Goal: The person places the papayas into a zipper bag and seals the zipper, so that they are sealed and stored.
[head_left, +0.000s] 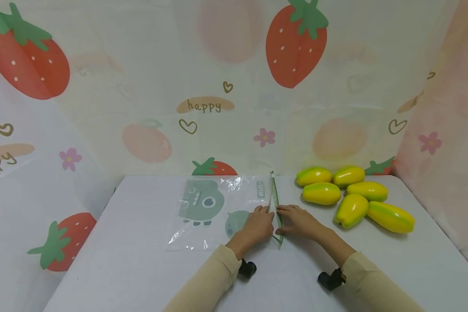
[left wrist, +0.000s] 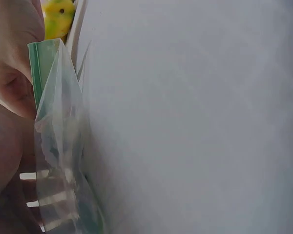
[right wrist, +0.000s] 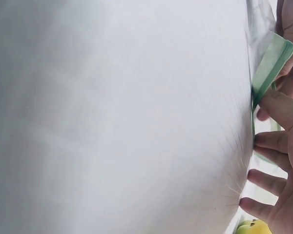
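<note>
A clear plastic zip bag [head_left: 239, 190] with green cartoon prints lies flat on the table, its green-edged mouth facing right and parted near the hands. My left hand [head_left: 259, 225] rests over the mouth end and holds the film; in the left wrist view several of its fingers [left wrist: 31, 195] show beside or through the plastic. From the other side, my right hand [head_left: 298, 221] holds the green zip strip [right wrist: 273, 66] at the mouth. Its thumb [right wrist: 281, 107] touches the strip and the other fingers spread down to the table. The exact grip of the left fingertips is hidden.
Several yellow-green papayas [head_left: 321, 193] lie in a group at the back right of the white table [head_left: 140, 260], beyond the right hand. A printed cloth [head_left: 152, 78] with strawberries hangs behind the table and along both sides.
</note>
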A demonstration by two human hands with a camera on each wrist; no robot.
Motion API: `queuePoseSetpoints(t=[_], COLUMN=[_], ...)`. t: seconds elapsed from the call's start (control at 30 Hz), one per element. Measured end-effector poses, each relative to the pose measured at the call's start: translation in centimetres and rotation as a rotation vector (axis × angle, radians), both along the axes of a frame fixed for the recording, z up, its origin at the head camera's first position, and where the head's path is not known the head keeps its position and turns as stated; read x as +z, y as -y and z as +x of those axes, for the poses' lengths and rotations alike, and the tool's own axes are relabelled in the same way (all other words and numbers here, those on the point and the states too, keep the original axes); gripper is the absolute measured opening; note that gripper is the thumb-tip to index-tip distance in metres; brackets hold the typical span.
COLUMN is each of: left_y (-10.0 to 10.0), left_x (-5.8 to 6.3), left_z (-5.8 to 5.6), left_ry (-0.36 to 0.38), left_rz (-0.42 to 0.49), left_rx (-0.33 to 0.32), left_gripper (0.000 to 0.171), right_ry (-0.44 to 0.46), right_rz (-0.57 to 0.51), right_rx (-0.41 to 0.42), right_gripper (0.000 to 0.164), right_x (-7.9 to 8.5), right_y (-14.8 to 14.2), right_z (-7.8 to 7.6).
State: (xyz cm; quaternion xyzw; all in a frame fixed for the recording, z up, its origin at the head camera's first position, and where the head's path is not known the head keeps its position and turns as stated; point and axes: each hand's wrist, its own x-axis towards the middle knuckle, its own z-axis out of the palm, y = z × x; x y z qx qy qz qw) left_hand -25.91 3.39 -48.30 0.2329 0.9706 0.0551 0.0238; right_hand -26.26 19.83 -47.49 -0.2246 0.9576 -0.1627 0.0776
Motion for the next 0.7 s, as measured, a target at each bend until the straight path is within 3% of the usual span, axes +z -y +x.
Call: queuePoseSetpoints(t=[0.2, 0.4, 0.43, 0.63, 0.67, 0.7], left_y=[0.2, 0.6, 0.6, 0.9, 1.0, 1.1], left_x=[0.2, 0.3, -0.6, 0.0, 1.0, 1.1], left_z=[0.2, 0.5, 0.2, 1.2, 1.8, 1.9], left_ry=[0.028, 0.054, 0.032, 0.030, 0.047, 0.041], left_rz=[0.000, 0.013, 0.010, -0.028, -0.031, -0.031], left_rx=[0.012, 0.046, 0.046, 0.093, 0.106, 0.114], left_gripper=[0.040, 0.060, 0.065, 0.084, 0.084, 0.084], right_ry=[0.012, 0.023, 0.027, 0.036, 0.035, 0.035], right_rz=[0.008, 0.020, 0.018, 0.009, 0.011, 0.012], right_rx=[-0.005, -0.021, -0.024, -0.019, -0.015, -0.012], right_gripper=[0.069, 0.070, 0.070, 0.071, 0.071, 0.071], right_x=[0.1, 0.1, 0.1, 0.2, 0.3, 0.3], right_y=[0.1, 0.1, 0.1, 0.1, 0.1, 0.1], right_z=[0.0, 0.1, 0.1, 0.0, 0.0, 0.0])
